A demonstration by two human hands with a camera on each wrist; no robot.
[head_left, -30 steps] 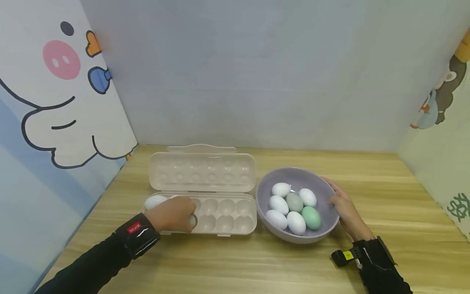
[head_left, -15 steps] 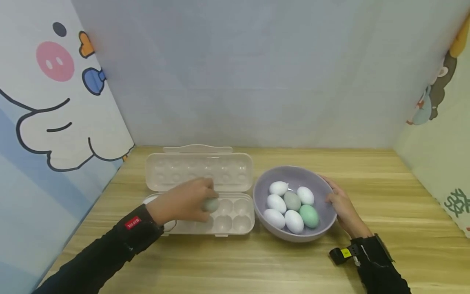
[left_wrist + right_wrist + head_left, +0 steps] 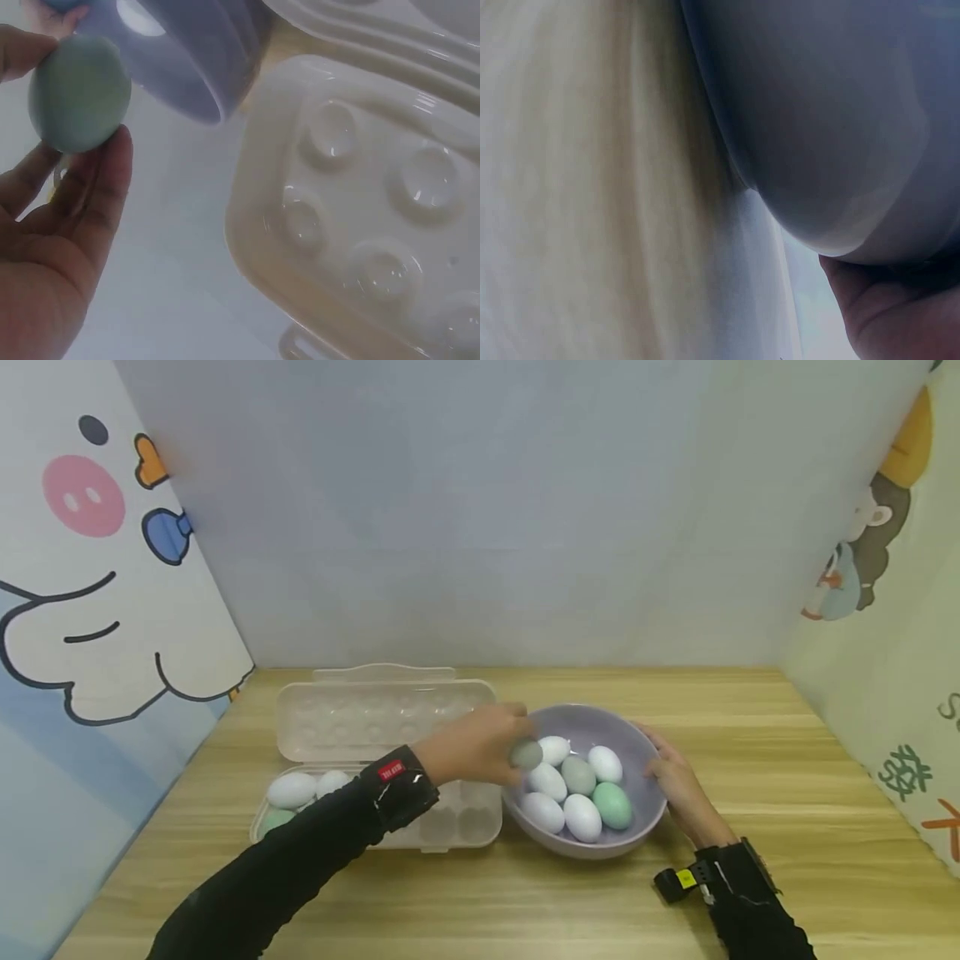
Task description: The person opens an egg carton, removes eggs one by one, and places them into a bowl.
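Note:
My left hand (image 3: pixel 478 745) pinches a grey-green egg (image 3: pixel 527 755) over the left rim of a purple bowl (image 3: pixel 637 756). In the left wrist view the egg (image 3: pixel 79 94) sits between the thumb and fingertips. Several white eggs (image 3: pixel 582 817), a grey one (image 3: pixel 578 775) and a green one (image 3: pixel 614 805) lie in the bowl. Gripping the bowl's right rim, my right hand (image 3: pixel 684 789) has its thumb inside; the right wrist view shows part of this hand (image 3: pixel 907 315) against the outer wall. White eggs (image 3: pixel 292 791) and a green egg (image 3: pixel 274 821) rest at the left of the egg carton's tray (image 3: pixel 487 802).
The carton's hinged lid (image 3: pixel 382 722) lies open behind the tray. My left sleeve (image 3: pixel 300 852) covers part of the tray. Bowl and carton stand close together on a wooden table (image 3: pixel 450 902), with a grey wall (image 3: pixel 465 510) behind and printed panels at both sides.
My left hand has lifted the grey-green egg out of the carton's tray and carried it right to the bowl. My right hand keeps its hold on the rim. The head view has shifted slightly.

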